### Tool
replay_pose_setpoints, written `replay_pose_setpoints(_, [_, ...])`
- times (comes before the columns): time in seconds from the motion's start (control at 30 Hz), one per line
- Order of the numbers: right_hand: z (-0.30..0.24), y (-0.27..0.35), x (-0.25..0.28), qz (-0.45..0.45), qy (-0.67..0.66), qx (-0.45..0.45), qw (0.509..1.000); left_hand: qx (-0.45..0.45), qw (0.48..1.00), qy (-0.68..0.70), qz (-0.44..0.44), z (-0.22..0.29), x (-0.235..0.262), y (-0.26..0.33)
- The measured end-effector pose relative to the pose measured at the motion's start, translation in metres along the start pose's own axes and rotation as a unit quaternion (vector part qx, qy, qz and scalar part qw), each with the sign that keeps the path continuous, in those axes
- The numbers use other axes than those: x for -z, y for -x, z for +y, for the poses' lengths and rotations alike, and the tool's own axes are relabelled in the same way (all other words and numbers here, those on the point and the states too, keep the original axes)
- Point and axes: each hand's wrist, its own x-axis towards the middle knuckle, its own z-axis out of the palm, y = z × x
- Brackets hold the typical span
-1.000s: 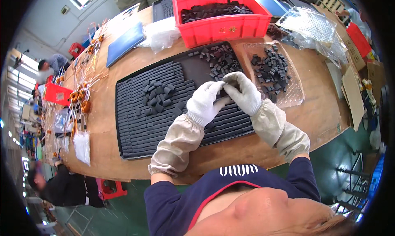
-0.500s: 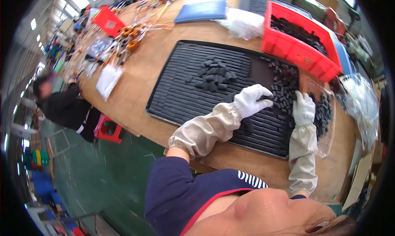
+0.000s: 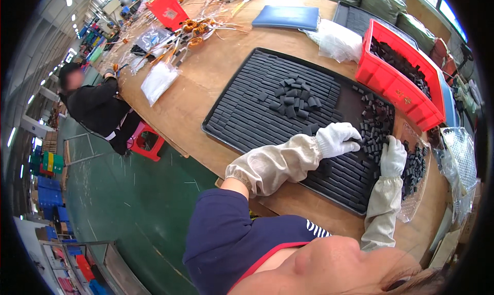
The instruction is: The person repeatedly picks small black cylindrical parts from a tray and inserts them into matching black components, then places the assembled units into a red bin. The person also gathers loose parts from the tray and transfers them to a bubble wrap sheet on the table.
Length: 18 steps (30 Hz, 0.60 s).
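Observation:
My left hand (image 3: 337, 140), in a white glove, reaches over the black tray (image 3: 347, 107) beside loose short black pieces (image 3: 374, 124). Its thumb and fingers are apart, and nothing shows between them. At the tray's right edge is my right hand (image 3: 393, 158), also gloved, with fingers stretched out against the loose pieces. Rows of black pieces lie side by side over most of the tray. On top of them sits a small heap of similar pieces (image 3: 296, 97). Whatever lies under my palms is hidden.
A red bin (image 3: 396, 92) of black pieces stands behind the tray. To the right, more pieces lie on clear plastic (image 3: 411, 192). A blue folder (image 3: 286, 18), a white bag (image 3: 339, 40) and copper coils (image 3: 196, 32) are farther back. A person (image 3: 95, 102) sits at left.
The whole view has shifted, so the table and tray appear farther right and slightly turned. My hands keep nearly the same places by the loose pieces.

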Motion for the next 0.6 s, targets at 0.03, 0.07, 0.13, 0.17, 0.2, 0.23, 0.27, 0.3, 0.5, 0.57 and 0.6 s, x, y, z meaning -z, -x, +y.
replay_pose_setpoints(0.03, [0.000, 0.001, -0.001, 0.000, 0.000, 0.000, 1.000, -0.007, 1.000, -0.027, -0.001, -0.001, 0.001, 0.000])
replay_pose_setpoints(0.07, [-0.001, 0.000, -0.001, -0.001, -0.004, -0.001, 1.000, -0.013, 0.998, -0.054, -0.002, -0.003, 0.003, 0.000])
replay_pose_setpoints(0.13, [0.001, 0.000, -0.001, -0.003, -0.009, -0.007, 1.000, -0.038, 0.986, -0.163, -0.006, -0.004, 0.006, 0.001])
replay_pose_setpoints(0.17, [0.004, 0.002, -0.006, -0.010, -0.012, -0.018, 1.000, -0.065, 0.969, -0.235, -0.033, -0.005, 0.012, 0.003])
replay_pose_setpoints(0.2, [0.003, 0.003, -0.006, -0.006, -0.011, -0.020, 1.000, -0.090, 0.946, -0.305, -0.060, -0.005, 0.018, 0.005])
replay_pose_setpoints(0.23, [0.002, 0.003, -0.006, -0.003, -0.011, -0.022, 1.000, -0.118, 0.937, -0.322, -0.065, -0.006, 0.028, 0.008])
replay_pose_setpoints(0.27, [0.002, 0.003, -0.006, 0.000, -0.011, -0.024, 1.000, -0.113, 0.928, -0.348, -0.063, -0.006, 0.039, 0.013])
replay_pose_setpoints(0.3, [0.003, 0.004, -0.009, 0.010, -0.007, -0.023, 1.000, -0.113, 0.923, -0.367, -0.037, -0.006, 0.052, 0.018])
replay_pose_setpoints(0.5, [0.008, 0.009, -0.022, 0.058, -0.029, -0.020, 0.998, 0.033, 0.919, -0.392, -0.026, 0.007, 0.122, 0.044])
replay_pose_setpoints(0.57, [0.006, 0.010, -0.025, 0.058, -0.029, -0.017, 0.998, 0.068, 0.904, -0.420, -0.047, 0.011, 0.130, 0.053])
replay_pose_setpoints(0.6, [0.005, 0.010, -0.023, 0.053, -0.026, -0.018, 0.998, 0.065, 0.910, -0.408, -0.039, 0.005, 0.137, 0.059])
